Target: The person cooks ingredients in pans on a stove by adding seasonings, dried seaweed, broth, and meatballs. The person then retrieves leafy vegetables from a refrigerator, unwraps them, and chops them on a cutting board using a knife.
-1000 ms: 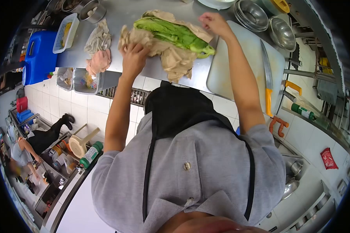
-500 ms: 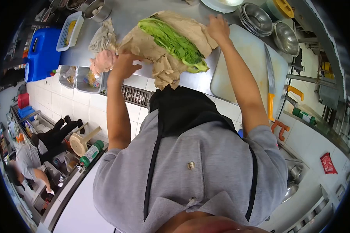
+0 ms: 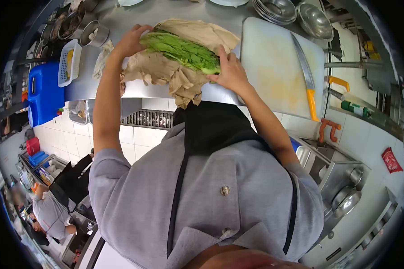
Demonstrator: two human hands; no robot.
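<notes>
A head of romaine lettuce lies across crumpled brown paper on the steel counter. At its leafy end, my left hand curls over the leaves, its thumb hidden. My right hand grips the pale root end, fingers on the far side and thumb on the near side. A white cutting board is just right of this hand, with an orange-handled knife lying on it.
Metal bowls stand at the back right. A white basket, a steel pot and a blue jerrycan are on the left. A crumpled cloth lies beside my left forearm. Another person is at lower left.
My left hand has gone from the paper's near left side up to the leafy end. My right hand has come from the paper's far right edge onto the root end. The view has shifted.
</notes>
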